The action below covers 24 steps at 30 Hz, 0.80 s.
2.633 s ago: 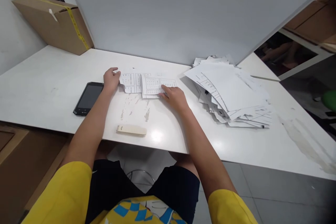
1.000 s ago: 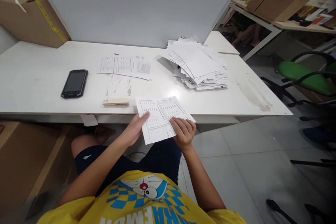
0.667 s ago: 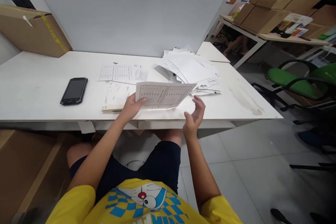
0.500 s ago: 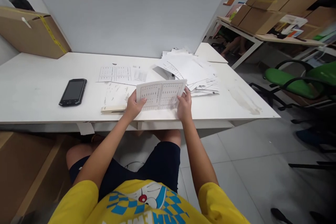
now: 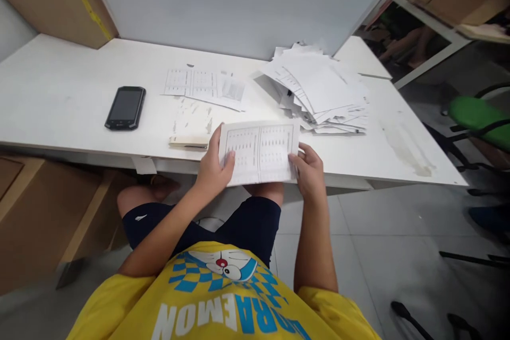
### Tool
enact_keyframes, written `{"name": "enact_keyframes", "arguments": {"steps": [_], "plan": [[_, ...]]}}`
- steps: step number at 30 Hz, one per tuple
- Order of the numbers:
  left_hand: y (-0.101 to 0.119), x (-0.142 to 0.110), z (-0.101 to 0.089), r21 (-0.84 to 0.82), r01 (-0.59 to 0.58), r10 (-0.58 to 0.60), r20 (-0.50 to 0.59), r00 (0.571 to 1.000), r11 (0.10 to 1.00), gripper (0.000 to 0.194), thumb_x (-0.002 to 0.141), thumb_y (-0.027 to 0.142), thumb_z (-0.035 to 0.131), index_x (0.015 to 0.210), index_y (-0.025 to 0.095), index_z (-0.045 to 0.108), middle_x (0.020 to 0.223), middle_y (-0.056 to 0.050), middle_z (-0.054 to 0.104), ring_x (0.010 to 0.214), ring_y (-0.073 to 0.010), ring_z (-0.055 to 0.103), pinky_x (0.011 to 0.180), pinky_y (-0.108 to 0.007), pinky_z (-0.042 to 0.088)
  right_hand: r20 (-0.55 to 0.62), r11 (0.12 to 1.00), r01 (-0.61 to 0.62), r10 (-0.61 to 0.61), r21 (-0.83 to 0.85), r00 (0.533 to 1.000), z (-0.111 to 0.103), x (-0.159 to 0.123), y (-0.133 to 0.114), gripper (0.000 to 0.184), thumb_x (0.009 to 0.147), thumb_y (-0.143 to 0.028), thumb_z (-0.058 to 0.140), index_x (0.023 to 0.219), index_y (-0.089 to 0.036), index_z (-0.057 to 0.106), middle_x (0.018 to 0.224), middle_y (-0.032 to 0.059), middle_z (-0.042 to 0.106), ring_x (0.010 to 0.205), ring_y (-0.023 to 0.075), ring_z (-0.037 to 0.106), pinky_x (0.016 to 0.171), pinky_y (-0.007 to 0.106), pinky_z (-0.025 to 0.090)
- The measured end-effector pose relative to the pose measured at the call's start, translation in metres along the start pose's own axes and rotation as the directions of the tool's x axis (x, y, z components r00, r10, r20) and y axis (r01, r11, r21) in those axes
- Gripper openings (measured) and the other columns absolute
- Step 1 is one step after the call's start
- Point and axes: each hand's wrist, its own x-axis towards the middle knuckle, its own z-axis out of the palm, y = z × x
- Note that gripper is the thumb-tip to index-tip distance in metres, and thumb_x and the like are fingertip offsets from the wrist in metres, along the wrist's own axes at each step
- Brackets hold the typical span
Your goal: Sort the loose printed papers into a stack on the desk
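A sheet of printed paper with two boxed tables is held over the desk's front edge. My left hand grips its left side, thumb on top and fingers behind. At the right side, my right hand pinches the sheet between thumb and fingers. Behind it lies a messy pile of papers on the white desk. Another printed sheet lies flat to the left of that pile. A cream-coloured, flat narrow object, partly hidden by my left hand, rests near the edge.
A black handheld device lies on the desk's left part. A cardboard box stands at the back left against a grey partition. More cardboard is below at left. A green chair stands at right; another person's legs show beyond.
My view has tipped downward and shifted left. The held sheet lies flatter and nearer to my body, still in both hands. The things on the desk look unmoved.
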Motion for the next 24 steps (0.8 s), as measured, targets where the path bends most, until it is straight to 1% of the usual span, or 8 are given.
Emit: {"name": "enact_keyframes", "arguments": {"steps": [2,4,6,8,10,12,18,24], "plan": [[0.003,-0.032,-0.011,0.005,0.149,-0.149,0.024,0.989,0.989,0.070,0.096,0.045,0.052,0.157,0.033,0.018,0.132,-0.011,0.063,0.111,-0.0269,0.066,0.092,-0.041,0.056,0.039,0.991,-0.132,0.131,0.020,0.991,-0.009,-0.030,0.001,0.047,0.073,-0.039,0.074,0.117,-0.023,0.067,0.082,0.0022,0.074,0.074,0.0199,0.068,0.067,0.034,0.053],[-0.002,-0.055,-0.019,0.025,0.253,-0.254,0.036,0.966,0.967,0.073,0.095,0.041,0.053,0.158,0.034,0.017,0.114,-0.008,0.070,0.084,-0.0218,0.069,0.077,-0.037,0.057,0.024,0.971,-0.236,0.235,0.028,0.972,-0.013,-0.052,0.004,0.053,0.071,-0.039,0.077,0.120,-0.022,0.067,0.081,0.0033,0.074,0.070,0.0201,0.067,0.062,0.035,0.054],[-0.012,-0.066,-0.024,0.058,0.297,-0.299,0.035,0.954,0.953,0.065,0.093,0.038,0.054,0.154,0.035,0.032,0.103,-0.005,0.072,0.065,-0.0164,0.063,0.067,-0.033,0.055,-0.023,0.956,-0.290,0.291,0.040,0.956,-0.012,-0.064,0.008,0.058,0.068,-0.040,0.079,0.122,-0.021,0.067,0.081,0.0043,0.075,0.070,0.0211,0.067,0.058,0.036,0.054],[-0.022,-0.067,-0.027,0.083,0.296,-0.298,0.025,0.954,0.952,0.049,0.090,0.036,0.055,0.139,0.034,0.055,0.097,-0.003,0.072,0.058,-0.0135,0.057,0.063,-0.032,0.053,-0.060,0.952,-0.301,0.305,0.057,0.951,-0.008,-0.068,0.011,0.061,0.067,-0.039,0.079,0.123,-0.021,0.067,0.082,0.0046,0.075,0.072,0.0219,0.069,0.060,0.038,0.057],[-0.027,-0.062,-0.031,0.084,0.280,-0.282,0.013,0.959,0.956,0.036,0.089,0.035,0.056,0.123,0.030,0.068,0.094,-0.003,0.071,0.059,-0.0131,0.056,0.062,-0.031,0.052,-0.089,0.953,-0.291,0.297,0.081,0.951,-0.002,-0.067,0.013,0.060,0.066,-0.037,0.079,0.122,-0.020,0.068,0.082,0.0041,0.075,0.074,0.0221,0.070,0.067,0.041,0.060],[-0.029,-0.057,-0.034,0.073,0.263,-0.265,0.012,0.964,0.962,0.032,0.089,0.035,0.056,0.117,0.028,0.072,0.098,-0.004,0.071,0.063,-0.0132,0.057,0.061,-0.029,0.052,-0.106,0.956,-0.277,0.287,0.099,0.952,0.003,-0.065,0.012,0.057,0.066,-0.034,0.080,0.121,-0.020,0.070,0.082,0.0038,0.075,0.079,0.0225,0.071,0.074,0.043,0.061],[-0.025,-0.054,-0.041,0.052,0.147,-0.151,0.084,0.985,0.988,0.039,0.095,0.034,0.052,0.131,0.026,0.064,0.124,-0.008,0.065,0.083,-0.0145,0.064,0.070,-0.027,0.055,-0.162,0.958,-0.258,0.277,0.126,0.947,0.008,-0.064,0.006,0.057,0.066,-0.034,0.079,0.120,-0.018,0.070,0.093,0.0072,0.077,0.095,0.0260,0.072,0.087,0.047,0.059],[-0.030,-0.056,-0.039,0.117,0.042,-0.057,0.127,0.990,0.992,0.044,0.098,0.035,0.049,0.141,0.027,0.054,0.136,-0.010,0.059,0.107,-0.0200,0.064,0.085,-0.031,0.057,-0.177,0.942,-0.287,0.317,0.173,0.932,0.010,-0.067,0.003,0.060,0.063,-0.032,0.081,0.119,-0.016,0.070,0.101,0.0092,0.077,0.104,0.0280,0.069,0.094,0.047,0.056]]}}
